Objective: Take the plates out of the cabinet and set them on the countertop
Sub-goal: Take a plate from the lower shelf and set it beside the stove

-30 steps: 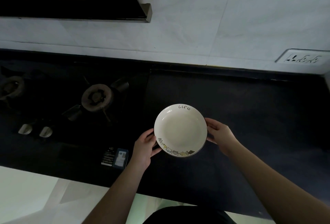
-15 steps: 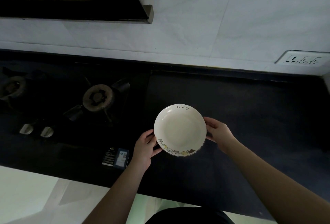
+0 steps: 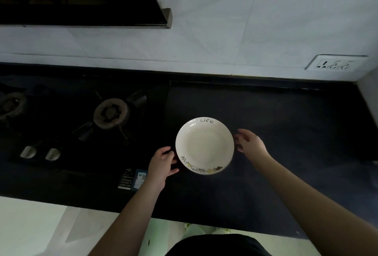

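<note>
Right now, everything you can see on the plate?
The plate is round, cream-white and glossy like ceramic, shallow with a raised rim. "Life" is written on its far rim and a band of small drawings runs along the near rim. It lies face up and empty on the dark countertop, right of the stove. Left hand and right hand flank its rim; contact unclear.

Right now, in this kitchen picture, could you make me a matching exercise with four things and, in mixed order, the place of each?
Things:
1. plate
2. gas burner
3. wall socket
4. stove knobs

Places:
a. on the white wall, far right
b. between the two hands, over the dark countertop
c. front of the hob, far left
d. left of the plate, on the hob

Pairs: 1-b, 2-d, 3-a, 4-c
</note>
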